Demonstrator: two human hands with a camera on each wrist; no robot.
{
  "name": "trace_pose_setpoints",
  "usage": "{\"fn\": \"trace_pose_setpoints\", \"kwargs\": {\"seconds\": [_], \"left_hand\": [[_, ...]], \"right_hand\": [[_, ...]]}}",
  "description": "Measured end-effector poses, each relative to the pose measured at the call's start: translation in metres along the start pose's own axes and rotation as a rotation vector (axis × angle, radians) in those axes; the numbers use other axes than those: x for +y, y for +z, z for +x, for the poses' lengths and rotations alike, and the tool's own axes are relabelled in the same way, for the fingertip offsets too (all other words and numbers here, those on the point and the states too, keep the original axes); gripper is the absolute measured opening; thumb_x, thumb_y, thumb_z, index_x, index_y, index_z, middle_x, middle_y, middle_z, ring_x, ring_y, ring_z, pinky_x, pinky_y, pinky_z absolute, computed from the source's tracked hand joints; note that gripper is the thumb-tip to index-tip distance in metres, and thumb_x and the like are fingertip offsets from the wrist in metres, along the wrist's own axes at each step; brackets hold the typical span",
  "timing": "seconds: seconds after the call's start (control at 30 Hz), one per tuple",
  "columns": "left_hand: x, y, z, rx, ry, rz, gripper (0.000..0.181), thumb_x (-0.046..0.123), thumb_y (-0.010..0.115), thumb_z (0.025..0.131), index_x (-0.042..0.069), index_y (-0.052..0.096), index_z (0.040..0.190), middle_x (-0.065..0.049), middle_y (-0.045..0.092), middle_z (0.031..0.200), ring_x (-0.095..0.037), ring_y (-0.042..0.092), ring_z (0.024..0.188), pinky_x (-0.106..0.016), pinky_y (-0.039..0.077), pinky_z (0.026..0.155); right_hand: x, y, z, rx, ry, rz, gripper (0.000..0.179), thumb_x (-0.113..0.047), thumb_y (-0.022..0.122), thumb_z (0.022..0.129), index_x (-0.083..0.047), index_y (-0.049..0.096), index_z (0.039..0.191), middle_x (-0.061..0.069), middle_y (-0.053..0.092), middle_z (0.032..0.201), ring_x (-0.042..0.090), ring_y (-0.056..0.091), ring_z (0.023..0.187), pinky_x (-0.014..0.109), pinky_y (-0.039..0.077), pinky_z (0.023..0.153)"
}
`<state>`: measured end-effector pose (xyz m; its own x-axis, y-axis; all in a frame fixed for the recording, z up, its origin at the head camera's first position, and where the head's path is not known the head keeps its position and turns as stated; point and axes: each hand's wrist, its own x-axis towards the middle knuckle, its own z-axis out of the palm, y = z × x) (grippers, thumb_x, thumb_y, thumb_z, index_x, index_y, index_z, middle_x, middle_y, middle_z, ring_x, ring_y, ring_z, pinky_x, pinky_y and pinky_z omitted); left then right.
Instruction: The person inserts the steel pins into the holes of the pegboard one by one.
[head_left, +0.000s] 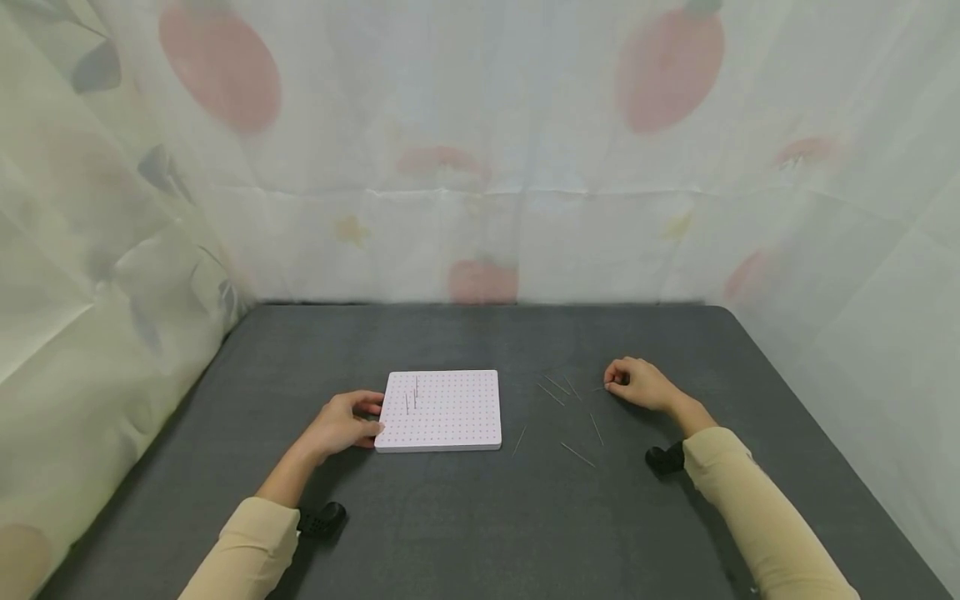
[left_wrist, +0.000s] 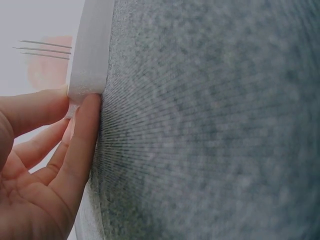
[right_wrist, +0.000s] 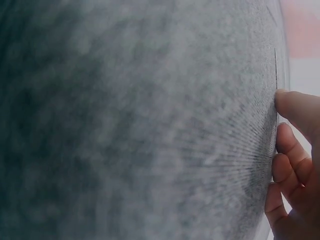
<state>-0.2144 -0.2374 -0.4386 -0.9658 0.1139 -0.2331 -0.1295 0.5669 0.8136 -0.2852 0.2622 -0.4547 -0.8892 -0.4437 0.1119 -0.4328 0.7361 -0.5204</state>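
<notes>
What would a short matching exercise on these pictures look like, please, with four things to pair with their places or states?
Column one:
1. Left hand
2. Right hand
3. Standing pins
4. Loose pins

Column two:
a. Lying scattered on the dark tabletop
b. Pinching a single thin pin
c. Upright in the white board
d. Gripping the board's left edge

Right pairs: 1-d, 2-b, 3-c, 4-a.

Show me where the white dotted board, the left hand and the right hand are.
White board [head_left: 444,412]: head view, bare middle of its dotted top.
Left hand [head_left: 342,427]: head view, back of the hand.
Right hand [head_left: 645,386]: head view, back of the hand.
</notes>
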Motion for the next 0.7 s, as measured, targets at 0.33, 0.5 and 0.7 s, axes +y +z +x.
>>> {"fn": "trace_pose_setpoints", "kwargs": {"seconds": [0.33, 0.5, 0.7], "left_hand": [[0.0004, 0.0001, 0.0011, 0.003, -0.006, 0.01, 0.056, 0.0, 0.069, 0.086, -0.005, 0.05, 0.139, -0.025, 0.058, 0.126, -0.017, 0.068, 0.088, -0.035, 0.063, 0.071], [-0.0003, 0.0001, 0.0015, 0.0, -0.003, 0.009, 0.056, 0.0, 0.068, 0.086, -0.005, 0.05, 0.139, -0.025, 0.058, 0.126, -0.017, 0.068, 0.088, -0.035, 0.063, 0.071], [-0.001, 0.0001, 0.002, 0.0, -0.002, 0.007, 0.056, 0.0, 0.068, 0.086, -0.005, 0.05, 0.139, -0.026, 0.058, 0.126, -0.017, 0.068, 0.087, -0.035, 0.063, 0.071]], "right_hand": [[0.005, -0.0006, -0.0006, -0.013, -0.004, 0.041, 0.01, -0.016, 0.064, 0.094, -0.009, 0.07, 0.09, 0.004, 0.062, 0.082, 0.007, 0.046, 0.071, 0.03, 0.043, 0.068], [0.0045, -0.0024, -0.0018, -0.002, -0.061, 0.044, 0.018, -0.024, 0.062, 0.096, -0.009, 0.071, 0.089, 0.002, 0.063, 0.079, 0.006, 0.048, 0.067, 0.042, 0.048, 0.078], [0.0, -0.002, 0.0015, -0.045, 0.078, 0.006, 0.014, -0.014, 0.061, 0.096, -0.005, 0.07, 0.095, 0.008, 0.065, 0.089, 0.009, 0.049, 0.074, 0.028, 0.044, 0.069]]}}
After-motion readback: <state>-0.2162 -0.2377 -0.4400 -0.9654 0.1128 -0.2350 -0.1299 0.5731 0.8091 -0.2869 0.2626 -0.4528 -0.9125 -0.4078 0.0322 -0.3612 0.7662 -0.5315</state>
